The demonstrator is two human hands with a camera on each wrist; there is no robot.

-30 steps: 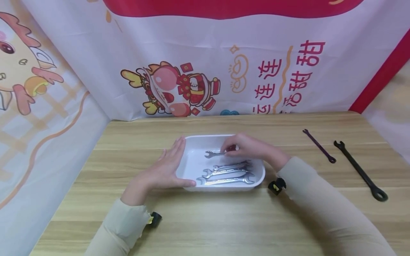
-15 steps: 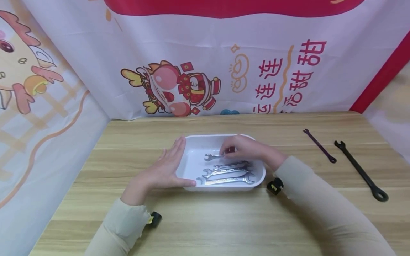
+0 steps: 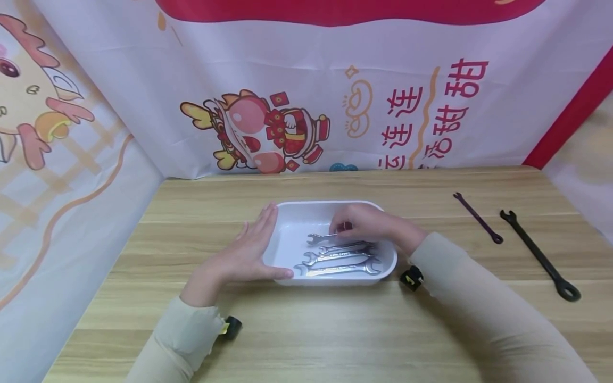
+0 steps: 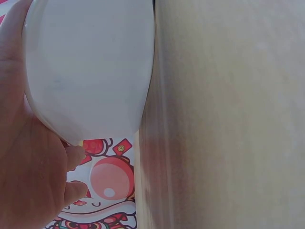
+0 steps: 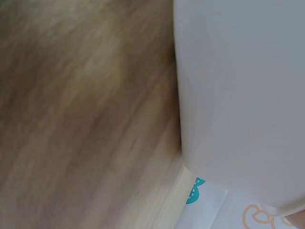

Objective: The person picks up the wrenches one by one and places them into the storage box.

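A white tray (image 3: 297, 213) stands on the table, with several silver wrenches (image 3: 335, 270) lying side by side in its front half. My left hand (image 3: 246, 255) rests on the tray's left end, thumb at the front rim and straight fingers spread toward the back corner. Inside the tray, my right hand (image 3: 359, 221) pinches a small silver wrench (image 3: 318, 239), whose open end points left just behind the others. The rest of that wrench is hidden under the fingers. In the left wrist view, my left hand (image 4: 28, 148) lies along the tray's outer wall (image 4: 90, 71).
Right of the tray, a small dark purple wrench (image 3: 479, 219) and a long black combination wrench (image 3: 541, 258) lie on the wooden table (image 3: 306, 330). A printed cloth (image 3: 306, 64) hangs behind the table's back edge.
My right hand has shifted slightly toward the front of the tray, bringing the pinched wrench closer to the other wrenches. My left hand and the tray stay where they were.
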